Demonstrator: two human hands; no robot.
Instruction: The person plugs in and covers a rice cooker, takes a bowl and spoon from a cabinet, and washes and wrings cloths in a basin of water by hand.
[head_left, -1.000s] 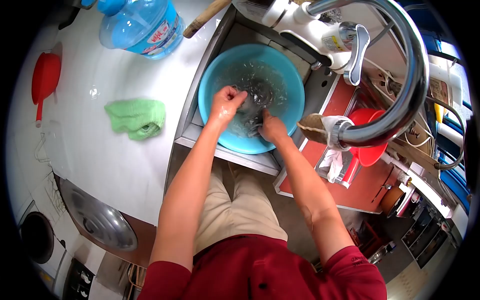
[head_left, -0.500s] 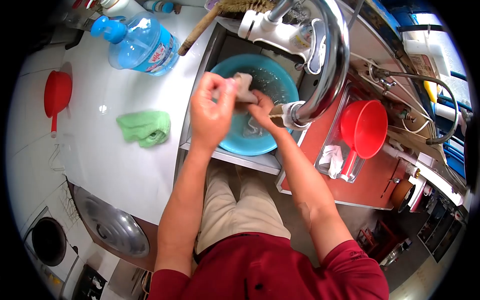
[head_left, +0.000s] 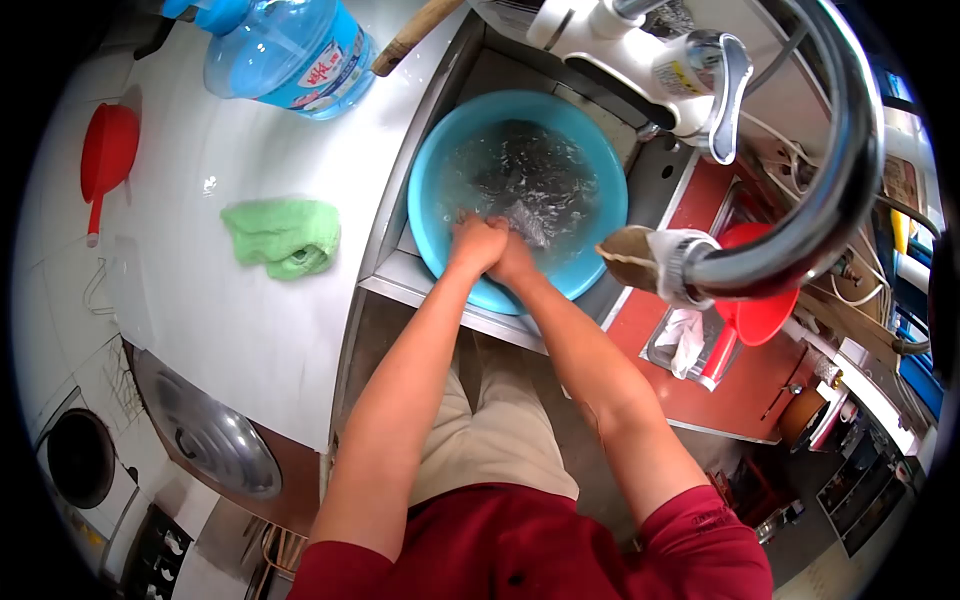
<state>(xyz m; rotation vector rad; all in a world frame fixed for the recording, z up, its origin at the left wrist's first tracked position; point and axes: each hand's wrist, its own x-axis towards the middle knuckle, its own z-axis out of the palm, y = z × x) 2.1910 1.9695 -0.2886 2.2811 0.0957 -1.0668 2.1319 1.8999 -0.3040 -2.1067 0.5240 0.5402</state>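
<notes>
Green cloth [head_left: 283, 237], bottle [head_left: 298, 65] on counter [head_left: 265, 350]

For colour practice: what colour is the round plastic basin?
The round plastic basin is light blue, clearest in head view.

The blue basin [head_left: 428, 215] is looking like smooth plastic. On the right, the bent tap [head_left: 862, 170] is gleaming like metal. On the left, the white worktop [head_left: 200, 300] is shining, and the green cloth [head_left: 283, 237] is looking fuzzy. Far left, a clear bottle [head_left: 285, 55] is showing shiny plastic. Near left, a round lid [head_left: 215, 425] is shining like metal.
</notes>
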